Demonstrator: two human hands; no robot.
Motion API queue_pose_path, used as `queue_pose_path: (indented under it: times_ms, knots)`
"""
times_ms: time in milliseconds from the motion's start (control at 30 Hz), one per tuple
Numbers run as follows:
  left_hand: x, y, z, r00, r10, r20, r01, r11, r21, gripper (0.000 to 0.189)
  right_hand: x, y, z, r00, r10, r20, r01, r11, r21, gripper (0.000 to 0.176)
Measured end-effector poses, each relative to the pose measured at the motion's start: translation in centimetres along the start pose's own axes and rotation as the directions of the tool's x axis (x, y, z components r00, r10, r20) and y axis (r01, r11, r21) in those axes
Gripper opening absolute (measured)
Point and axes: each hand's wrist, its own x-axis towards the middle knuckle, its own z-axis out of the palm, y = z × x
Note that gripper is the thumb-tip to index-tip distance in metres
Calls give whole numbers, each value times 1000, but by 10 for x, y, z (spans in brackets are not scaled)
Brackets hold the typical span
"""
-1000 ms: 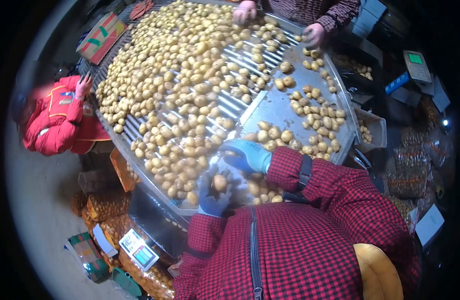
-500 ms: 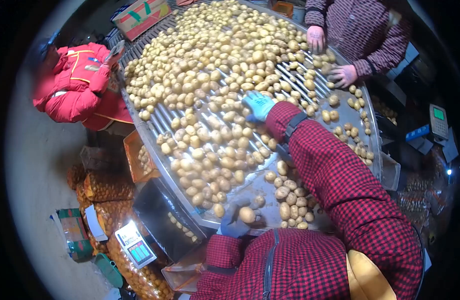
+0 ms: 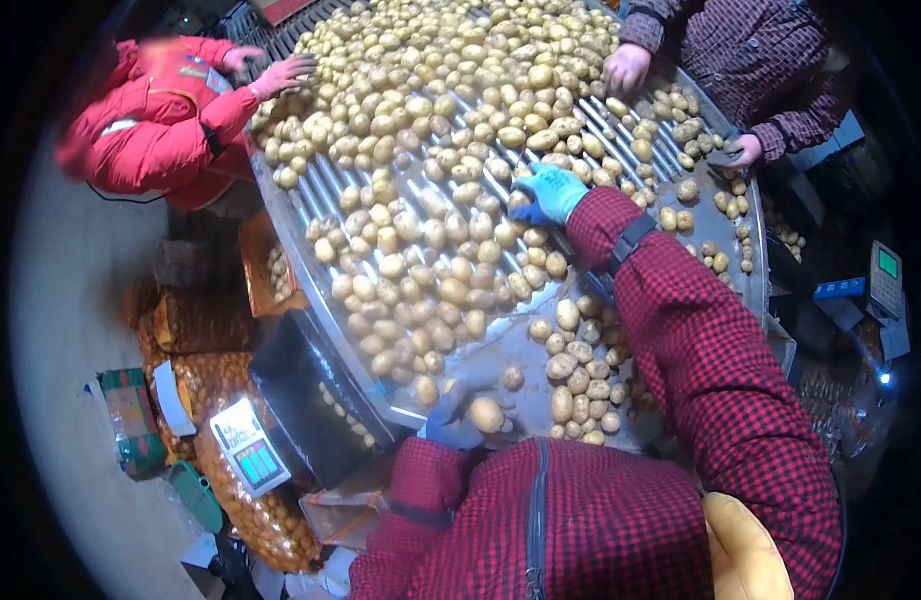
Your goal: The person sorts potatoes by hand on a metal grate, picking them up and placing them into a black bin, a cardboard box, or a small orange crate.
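Note:
Many yellowish potatoes (image 3: 450, 220) lie on a sorting table with metal rollers (image 3: 330, 185). My right hand (image 3: 552, 192), in a light blue glove, reaches over the rollers with its fingers curled down at the potatoes; whether it grips one is hidden. Near the table's front edge is my left hand (image 3: 454, 415), in a grey-blue glove, its fingers closed around a larger potato (image 3: 486, 415). Beside it a small potato (image 3: 512, 378) rests on the flat metal. To its right sits a group of potatoes (image 3: 580, 385).
A person in red (image 3: 170, 110) stands at the left edge, pink-gloved hands by the potatoes. Another person in a checked jacket (image 3: 750, 70) works at the right. A scale (image 3: 250, 447), a black bin (image 3: 315, 400), an orange crate (image 3: 260, 265) and filled net bags (image 3: 210, 380) stand at lower left.
My right hand has shifted slightly right and its fingers curl more. The person in red now reaches to the table. The checked-jacket person's lower hand has moved right. The whole view has shifted slightly.

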Motion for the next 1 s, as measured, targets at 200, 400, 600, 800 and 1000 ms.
queue_pose_path:
  times_ms: [200,400,600,800,1000]
  knots:
    - [-4,-11,1,998,54,-17,-52,995,84,43,-49,-15,4,969,243,-39,51,-41,998,44]
    - [-1,-21,-23,962,215,170,-244,954,176,63,-125,-61,48,995,101,-14,74,-624,778,62]
    - [6,15,-20,916,376,137,-399,826,398,76,-153,-130,36,945,245,218,1,-667,745,39]
    - [13,11,-25,997,83,-11,-66,708,-703,62,-165,-174,31,996,46,80,-89,737,670,51]
    - [2,22,-50,974,-220,-61,51,471,-881,67,-102,-128,4,996,57,-63,-4,767,642,34]
